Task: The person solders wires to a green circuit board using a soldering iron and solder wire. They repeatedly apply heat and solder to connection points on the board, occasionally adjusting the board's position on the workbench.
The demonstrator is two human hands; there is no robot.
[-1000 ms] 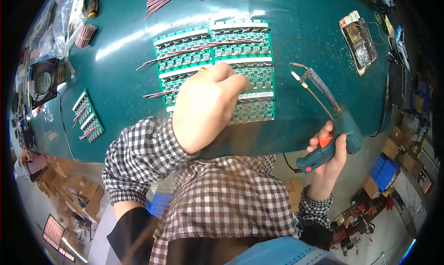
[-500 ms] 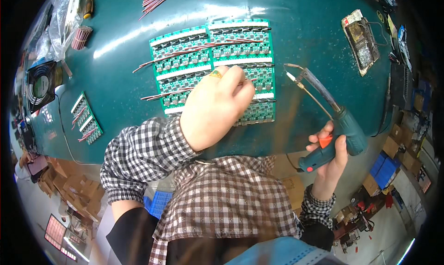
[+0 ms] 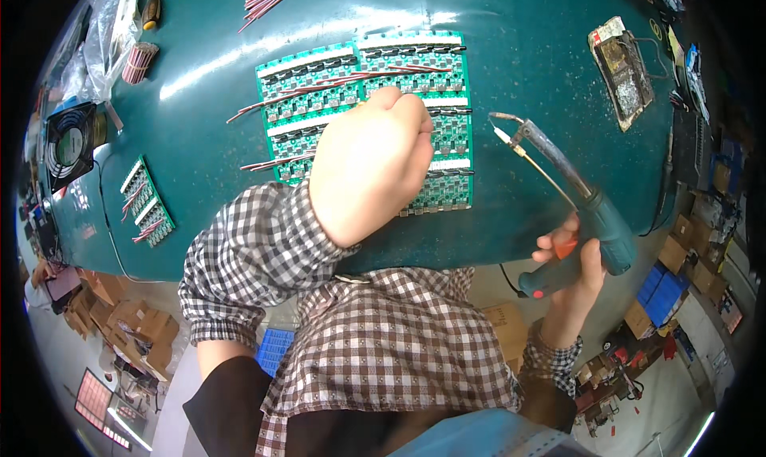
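1. Toward 4 o'clock, the right hand (image 3: pixel 586 285) grips a green soldering gun (image 3: pixel 608 232); its tip points at the boards, just apart from them. If hot, a careless swing could burn skin or scorch components.
2. Near centre, the left hand (image 3: pixel 371 174) curls over the boards (fingertips hidden, so I cannot tell whether it pinches anything).
3. The circuit boards (image 3: pixel 319 104) lie beneath it, reaching toward 12 o'clock. Dragging knuckles could shift the red wires (image 3: pixel 339 81) lying across them.
4. Farther, at 2 o'clock, sits a worn metal tray (image 3: pixel 629 96).
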